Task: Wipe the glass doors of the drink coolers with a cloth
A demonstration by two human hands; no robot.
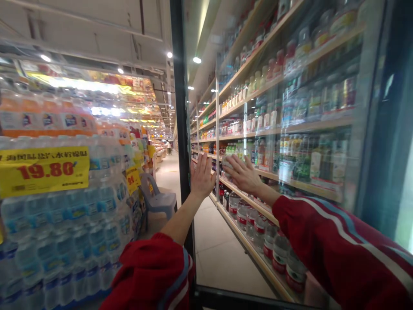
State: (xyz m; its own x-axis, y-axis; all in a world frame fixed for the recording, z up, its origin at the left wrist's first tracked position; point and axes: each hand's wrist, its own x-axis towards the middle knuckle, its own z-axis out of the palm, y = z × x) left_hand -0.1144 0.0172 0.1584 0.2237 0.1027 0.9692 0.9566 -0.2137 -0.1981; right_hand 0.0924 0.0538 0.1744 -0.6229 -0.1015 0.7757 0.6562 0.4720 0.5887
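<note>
A glass door (258, 107) in a dark frame stands open in front of me. My left hand (203, 175) lies against the glass near the frame's upright, fingers stretched out, with nothing seen in it. To its right, my right hand (243, 173) presses flat on the same pane, fingers spread. Under its fingers shows a pale whitish cloth (226, 163), mostly covered by the hand. Red sleeves with white and blue stripes cover both forearms in part.
Through the glass, wooden-edged shelves (274, 176) hold many bottles, with large water bottles (260, 224) at the bottom. Stacked bottle packs (64, 241) on the left carry a yellow price sign (45, 170). A grey plastic chair (161, 200) stands by the aisle (169, 168).
</note>
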